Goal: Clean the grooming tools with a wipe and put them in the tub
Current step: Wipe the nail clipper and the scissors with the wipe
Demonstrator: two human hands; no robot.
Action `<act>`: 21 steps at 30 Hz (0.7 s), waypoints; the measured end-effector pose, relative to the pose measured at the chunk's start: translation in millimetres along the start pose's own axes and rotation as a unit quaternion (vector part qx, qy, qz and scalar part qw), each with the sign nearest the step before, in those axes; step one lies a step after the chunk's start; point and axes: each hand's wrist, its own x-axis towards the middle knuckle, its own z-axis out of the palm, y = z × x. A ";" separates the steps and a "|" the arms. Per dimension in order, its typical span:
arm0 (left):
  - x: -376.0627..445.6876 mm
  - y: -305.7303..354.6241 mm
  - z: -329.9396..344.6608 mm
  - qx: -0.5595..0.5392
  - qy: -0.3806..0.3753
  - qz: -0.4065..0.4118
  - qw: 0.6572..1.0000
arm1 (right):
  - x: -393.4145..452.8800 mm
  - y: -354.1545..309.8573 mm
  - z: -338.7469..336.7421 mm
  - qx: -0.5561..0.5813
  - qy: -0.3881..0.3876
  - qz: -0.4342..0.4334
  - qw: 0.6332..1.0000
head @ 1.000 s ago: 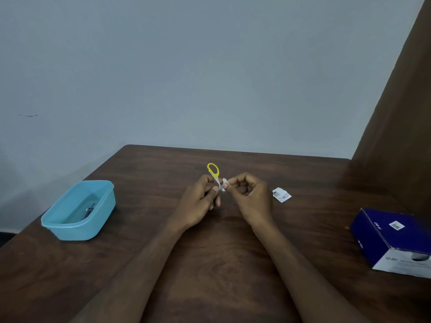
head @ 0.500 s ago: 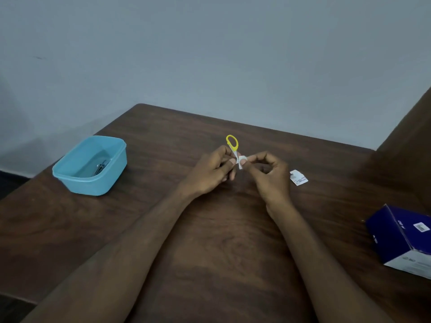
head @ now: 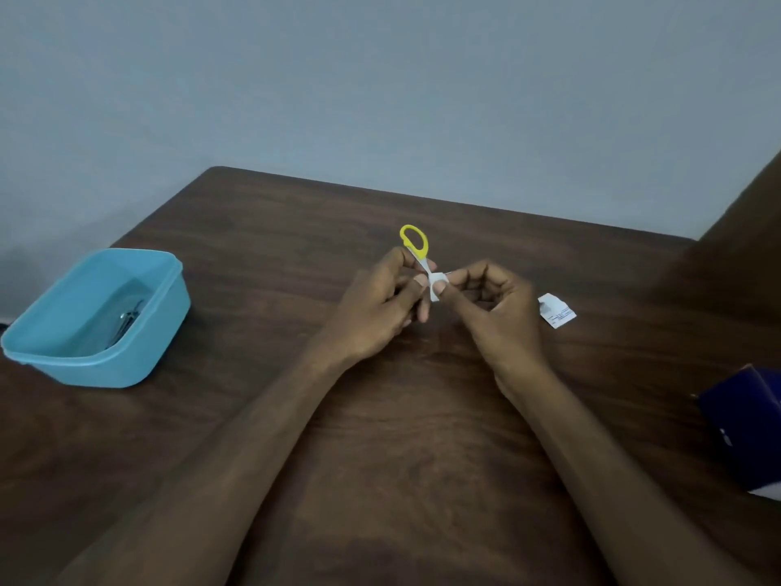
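My left hand (head: pixel 380 302) grips small scissors (head: pixel 415 243) with a yellow handle loop that sticks up above my fingers. My right hand (head: pixel 498 306) pinches a small white wipe (head: pixel 435 285) round the scissors' blades, just below the handle. Both hands are held above the middle of the brown table. The blades are mostly hidden by the wipe and my fingers. A light blue tub (head: pixel 63 357) stands at the table's left edge, with a metal grooming tool (head: pixel 129 317) lying inside it.
An opened white wipe sachet (head: pixel 557 310) lies on the table right of my right hand. A dark blue box (head: pixel 744 425) sits at the right edge. A grey wall stands behind the table, and a brown panel rises at the far right.
The camera has tilted and shifted, so the tub and hands sit differently in view. My hands stay together on the scissors and wipe, the wipe now a little lower on the blades.
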 end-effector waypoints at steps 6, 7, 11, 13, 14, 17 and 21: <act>-0.5 2.3 -1.9 -0.011 -0.001 -0.008 1.000 | 4.2 0.3 2.5 -0.007 -0.001 0.012 1.000; -0.3 3.0 -2.1 -0.018 0.002 -0.010 1.000 | 5.1 0.7 1.8 -0.008 -0.003 0.013 1.000; 2.5 1.5 -4.9 -0.053 0.030 -0.028 0.998 | 3.8 5.9 -6.6 -0.011 0.014 0.028 0.999; 3.4 1.4 -4.0 -0.057 0.032 -0.031 0.997 | 0.7 6.2 -11.8 0.000 0.045 0.028 0.999; 3.4 1.3 -3.4 -0.055 0.032 -0.031 0.997 | -0.7 4.5 -12.5 0.014 0.062 0.022 0.998; 2.8 2.1 -1.7 -0.040 0.018 -0.027 0.999 | 0.1 -5.9 -7.4 0.044 0.066 -0.010 0.997; 1.7 1.8 -2.0 -0.026 0.009 -0.013 1.000 | 5.4 -3.7 3.9 0.017 0.027 -0.024 0.999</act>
